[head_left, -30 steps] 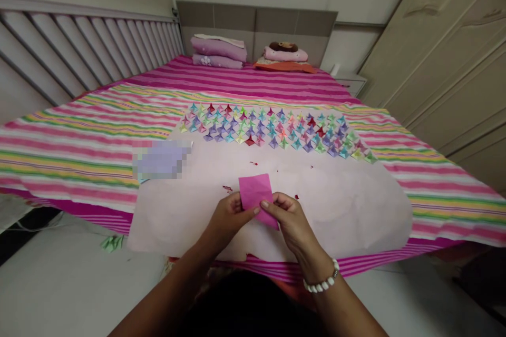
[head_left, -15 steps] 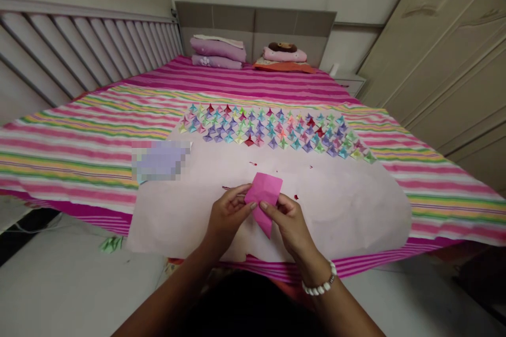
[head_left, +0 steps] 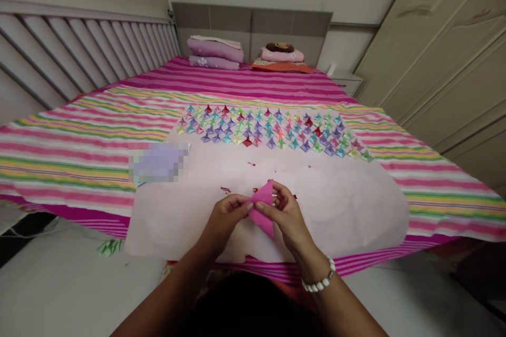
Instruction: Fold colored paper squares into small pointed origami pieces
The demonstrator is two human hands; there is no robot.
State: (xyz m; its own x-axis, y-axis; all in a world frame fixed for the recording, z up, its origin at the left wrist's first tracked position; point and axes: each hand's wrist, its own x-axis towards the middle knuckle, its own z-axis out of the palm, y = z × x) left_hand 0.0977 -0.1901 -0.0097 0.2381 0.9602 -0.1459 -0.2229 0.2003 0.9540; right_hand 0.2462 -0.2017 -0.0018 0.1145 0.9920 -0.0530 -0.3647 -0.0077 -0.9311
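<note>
A bright pink sheet of origami paper (head_left: 264, 217), folded into a triangle, is held above a large pale paper sheet (head_left: 336, 210) near the bed's front edge. My left hand (head_left: 227, 218) pinches its left corner between thumb and fingers. On the other side, my right hand (head_left: 285, 216) grips the pink paper with the thumb in front and fingers behind; a white bead bracelet circles that wrist. Rows of small folded paper pieces (head_left: 271, 127) in many colours cover the far part of the pale sheet. Several dark red scraps (head_left: 225, 189) lie around my hands.
A blurred-out pile of coloured paper (head_left: 160, 162) lies at the sheet's left edge on the striped bedspread (head_left: 67, 142). Folded bedding (head_left: 215, 52) stands at the headboard. A white railing (head_left: 87, 52) runs along the left. A crumpled green paper (head_left: 108, 247) is on the floor.
The pink paper has gone from a partly opened shape with a broad upper flap to a narrower triangle, its upper part folded over. Both hands stay on it in nearly the same place.
</note>
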